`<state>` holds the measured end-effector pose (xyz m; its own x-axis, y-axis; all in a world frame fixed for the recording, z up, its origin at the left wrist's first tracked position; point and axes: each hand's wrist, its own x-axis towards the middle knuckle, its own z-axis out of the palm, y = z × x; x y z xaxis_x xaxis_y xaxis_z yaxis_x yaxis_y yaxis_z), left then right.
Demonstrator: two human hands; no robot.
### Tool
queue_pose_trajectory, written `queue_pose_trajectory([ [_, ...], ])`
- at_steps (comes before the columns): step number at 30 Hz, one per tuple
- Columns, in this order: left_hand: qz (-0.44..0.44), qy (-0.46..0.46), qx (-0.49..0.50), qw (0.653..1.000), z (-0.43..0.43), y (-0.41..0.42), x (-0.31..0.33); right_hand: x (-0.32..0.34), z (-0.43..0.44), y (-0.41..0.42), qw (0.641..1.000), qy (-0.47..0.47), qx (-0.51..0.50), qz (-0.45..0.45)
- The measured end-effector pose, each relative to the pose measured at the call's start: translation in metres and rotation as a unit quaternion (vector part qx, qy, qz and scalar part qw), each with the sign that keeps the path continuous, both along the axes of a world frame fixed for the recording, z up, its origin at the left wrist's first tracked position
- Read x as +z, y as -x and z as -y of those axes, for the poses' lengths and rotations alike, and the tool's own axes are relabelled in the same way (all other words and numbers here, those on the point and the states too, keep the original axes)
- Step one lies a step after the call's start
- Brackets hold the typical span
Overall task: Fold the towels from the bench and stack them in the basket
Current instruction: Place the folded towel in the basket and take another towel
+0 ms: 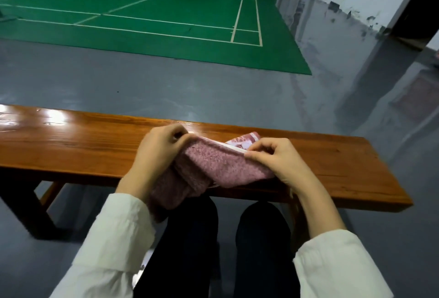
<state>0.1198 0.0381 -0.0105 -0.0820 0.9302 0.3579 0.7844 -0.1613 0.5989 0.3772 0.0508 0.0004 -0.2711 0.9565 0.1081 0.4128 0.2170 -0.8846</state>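
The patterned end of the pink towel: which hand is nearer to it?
Right. The right hand pinches the pink towel just beside the patterned end. The left hand grips the towel farther off, at the opposite side of the fold.

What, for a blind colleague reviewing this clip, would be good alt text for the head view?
A person's left hand and right hand hold a pink towel at the near edge of a wooden bench, the right hand pinching its white-trimmed edge. Beyond lie a grey floor and a green court.
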Motion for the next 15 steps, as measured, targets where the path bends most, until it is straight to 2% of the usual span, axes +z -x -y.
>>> queue_pose_trajectory([
  [2, -0.005, 0.012, 0.011, 1.000, 0.003, 0.002, -0.003, -0.003, 0.001, 0.006, 0.999, -0.032, 0.007, 0.018],
  [3, 0.008, 0.010, -0.016, 1.000, 0.005, -0.004, -0.002, -0.003, 0.002, 0.011, 0.999, -0.044, 0.010, 0.024],
  [6, 0.129, 0.067, -0.134, 0.980, 0.014, -0.042, 0.006, -0.005, 0.007, 0.031, 0.999, -0.025, 0.023, -0.037],
  [7, 0.141, 0.087, -0.158, 0.973, 0.015, -0.052, 0.006, -0.004, 0.009, 0.036, 0.998, -0.017, 0.026, -0.060],
  [11, 0.056, 0.061, -0.138, 0.987, 0.010, -0.058, 0.000, -0.007, 0.010, 0.032, 0.996, -0.002, 0.038, -0.077],
  [15, 0.056, 0.036, -0.090, 0.994, 0.007, -0.037, -0.004, -0.017, 0.006, 0.011, 1.000, 0.013, 0.005, -0.026],
])
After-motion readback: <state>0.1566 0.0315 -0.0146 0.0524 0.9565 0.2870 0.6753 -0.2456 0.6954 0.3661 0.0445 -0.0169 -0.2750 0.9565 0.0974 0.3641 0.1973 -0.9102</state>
